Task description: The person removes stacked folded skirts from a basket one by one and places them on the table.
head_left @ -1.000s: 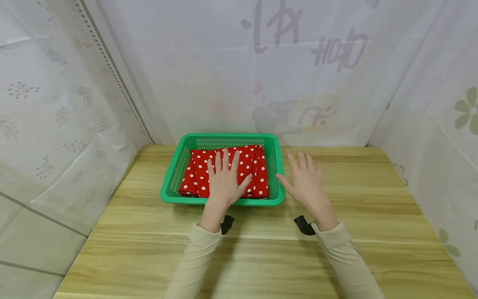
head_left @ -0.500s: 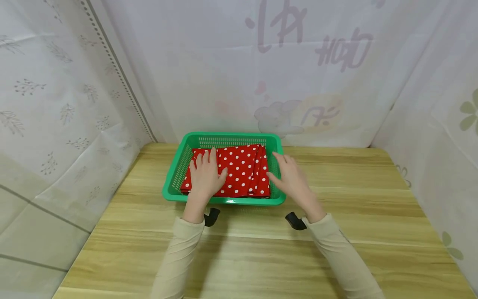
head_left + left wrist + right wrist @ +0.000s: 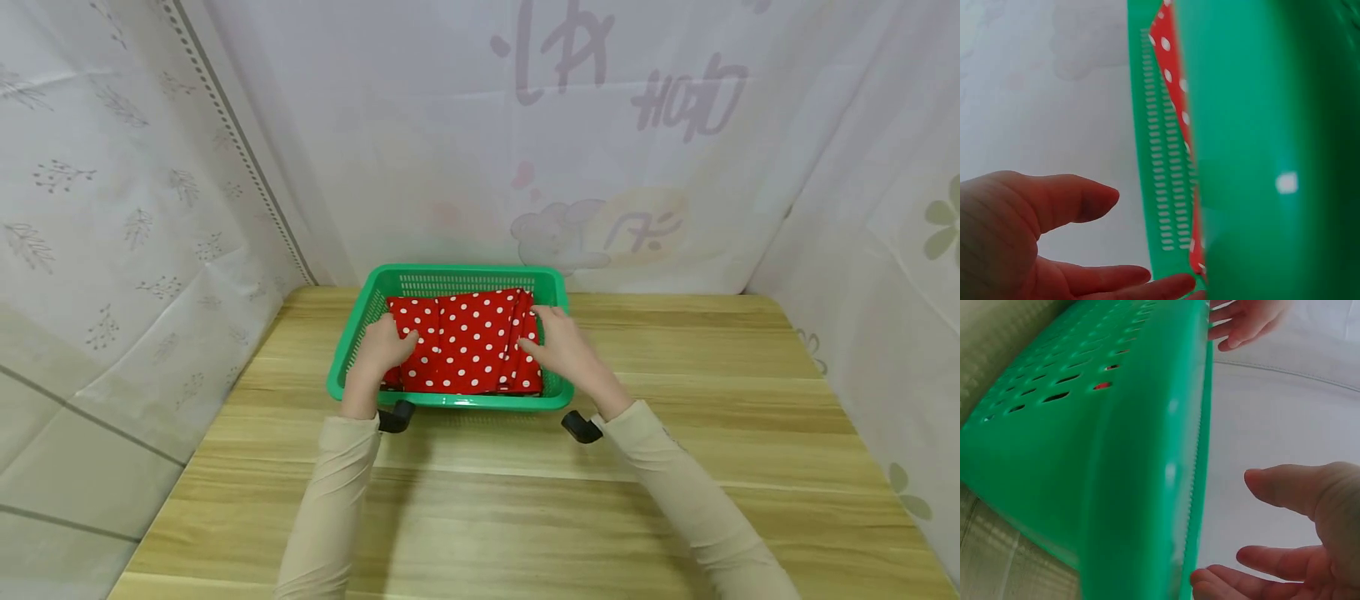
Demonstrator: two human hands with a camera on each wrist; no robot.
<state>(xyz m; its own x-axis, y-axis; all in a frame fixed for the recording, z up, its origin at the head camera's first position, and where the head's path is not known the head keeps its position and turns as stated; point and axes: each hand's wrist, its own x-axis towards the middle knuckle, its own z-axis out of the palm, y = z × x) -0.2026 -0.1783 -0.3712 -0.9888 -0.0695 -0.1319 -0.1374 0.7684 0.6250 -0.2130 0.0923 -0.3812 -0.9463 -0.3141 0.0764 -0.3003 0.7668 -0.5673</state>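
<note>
Cloth, red with white dots, lies folded inside a green basket. It covers most of the basket's bottom, and several folded layers show near its right end. The left hand is above the left end of the cloth. Its thumb stands well apart from its fingers, so the hand is wide and has hold of nothing. The right hand is at the other end, above the right side of the basket, with thumb and fingers also well separated and nothing gripped between them. Whether the fingertips touch the cloth, I cannot tell.

The basket has walls with many small slots and a smooth rim, and it stands near the back edge of a wooden table. In the right wrist view, a bit of red shows through one slot. Both arms wear beige sleeves, and a black piece sits at each wrist. Behind the table hangs a white curtain with pale purple writing and a faint animal picture. At the left side, another curtain carries thin grey plants.
</note>
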